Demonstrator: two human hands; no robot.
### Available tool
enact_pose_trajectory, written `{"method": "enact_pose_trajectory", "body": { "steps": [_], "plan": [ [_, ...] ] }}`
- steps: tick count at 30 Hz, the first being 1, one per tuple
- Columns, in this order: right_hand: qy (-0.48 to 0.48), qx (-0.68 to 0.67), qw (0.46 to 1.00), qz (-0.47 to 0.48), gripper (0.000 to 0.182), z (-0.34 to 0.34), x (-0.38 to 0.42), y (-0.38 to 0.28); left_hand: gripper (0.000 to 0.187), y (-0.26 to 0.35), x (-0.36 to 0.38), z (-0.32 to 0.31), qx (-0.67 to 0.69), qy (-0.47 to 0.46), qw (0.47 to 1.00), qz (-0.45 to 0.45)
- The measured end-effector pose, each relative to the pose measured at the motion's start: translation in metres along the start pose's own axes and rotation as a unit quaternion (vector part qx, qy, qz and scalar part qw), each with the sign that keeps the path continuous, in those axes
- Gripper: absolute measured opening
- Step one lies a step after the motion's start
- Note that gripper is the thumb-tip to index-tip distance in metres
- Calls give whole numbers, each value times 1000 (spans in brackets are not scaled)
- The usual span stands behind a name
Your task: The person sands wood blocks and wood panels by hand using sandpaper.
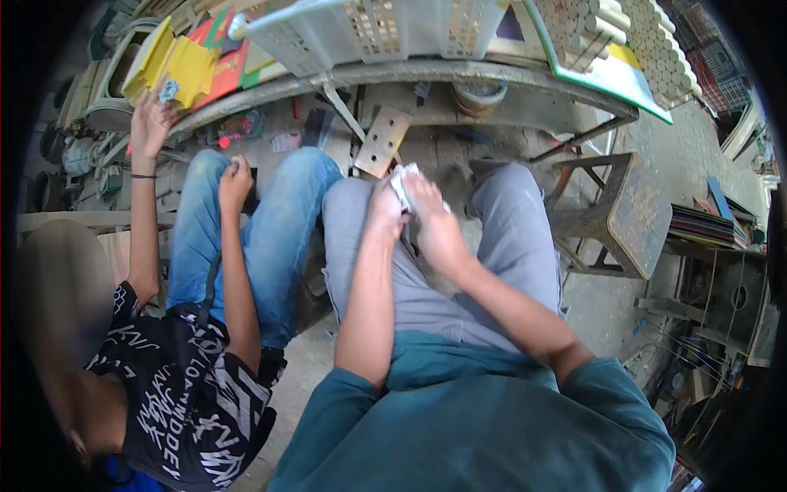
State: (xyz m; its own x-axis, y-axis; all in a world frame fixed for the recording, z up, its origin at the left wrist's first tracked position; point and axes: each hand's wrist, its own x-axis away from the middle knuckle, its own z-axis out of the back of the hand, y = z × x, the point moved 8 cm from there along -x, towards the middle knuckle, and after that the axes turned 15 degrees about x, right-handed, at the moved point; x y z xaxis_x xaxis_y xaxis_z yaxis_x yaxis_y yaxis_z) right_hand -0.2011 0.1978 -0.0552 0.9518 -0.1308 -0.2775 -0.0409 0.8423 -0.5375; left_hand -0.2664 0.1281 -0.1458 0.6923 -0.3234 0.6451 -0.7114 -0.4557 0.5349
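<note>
A crumpled white cloth (402, 190) is bunched up between my two hands, above my lap and between my knees. My left hand (385, 210) grips it from the left side, its fingers mostly hidden. Over the top of the cloth lie the fingers of my right hand (429, 209), pressing it against the left. A small white edge shows beside the right hand's knuckles. Whether anything is wrapped inside the cloth cannot be seen.
Ahead runs a worn workbench (361, 75) carrying a white plastic basket (361, 33), yellow boards (184, 70) and stacked round wooden pieces (586, 33). A co-worker (176, 385) sits at left, one hand at the boards. A stool (627, 217) stands right; a holed board (383, 141) leans below the bench.
</note>
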Motion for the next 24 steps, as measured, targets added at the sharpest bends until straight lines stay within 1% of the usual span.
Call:
{"method": "enact_pose_trajectory", "body": {
  "steps": [1,2,3,4,6,7,8,10,11,12,14,15,16,18,19,20,21,22,23,24],
  "plan": [
    [-18,5,1000,-15,59,-3,-14,13,28,-2,-1,2,-59,-43,997,37],
    [-31,10,999,-25,57,-5,-30,22,28,-3,6,-9,-10,-65,997,39],
    [-47,4,998,-35,53,-11,-32,23,28,-4,4,-5,-2,-59,998,36],
    [-45,1,998,-37,53,-14,-20,20,28,-2,3,0,4,-53,998,34],
    [15,20,1000,14,50,-6,6,-2,27,3,-1,5,13,30,999,-10],
    [-9,26,1000,7,49,-1,11,-11,28,3,-7,4,73,64,994,-56],
    [-14,27,1000,3,49,-3,8,-7,28,2,-7,11,74,67,994,-50],
    [-11,9,997,-76,64,-8,-10,22,28,-3,2,1,-10,-73,997,19],
    [-49,2,996,-70,67,-21,-21,34,30,-5,6,-3,-24,-94,995,30],
    [-47,-1,996,-70,67,-19,-16,34,30,-5,9,-2,-28,-94,995,28],
    [-41,-40,995,-80,68,-14,3,24,31,-2,12,-2,17,-64,997,40],
    [-16,-34,998,-55,70,-4,13,9,32,4,8,4,-9,0,1000,8],
    [-8,-15,999,-27,71,1,16,-4,32,7,7,3,-10,-1,1000,10],
    [-8,-8,1000,-18,71,8,1,-5,32,6,3,-4,7,-36,999,6],
    [1,-1,1000,-27,71,4,-11,3,32,5,9,-13,-20,-57,998,6],
    [10,3,999,-37,70,-1,-22,11,32,-1,7,-8,-19,-51,998,11],
    [8,1,999,-36,69,-17,-24,19,31,-2,2,0,-7,-47,999,-7],
    [11,-3,999,-37,69,-14,-17,10,31,4,0,1,3,-47,998,-28],
    [2,-13,1000,-21,66,-8,-3,-6,32,8,0,4,11,-7,998,-62],
    [-8,-19,1000,-1,64,0,6,-20,31,3,-11,16,98,45,990,-89]
  ]
}}
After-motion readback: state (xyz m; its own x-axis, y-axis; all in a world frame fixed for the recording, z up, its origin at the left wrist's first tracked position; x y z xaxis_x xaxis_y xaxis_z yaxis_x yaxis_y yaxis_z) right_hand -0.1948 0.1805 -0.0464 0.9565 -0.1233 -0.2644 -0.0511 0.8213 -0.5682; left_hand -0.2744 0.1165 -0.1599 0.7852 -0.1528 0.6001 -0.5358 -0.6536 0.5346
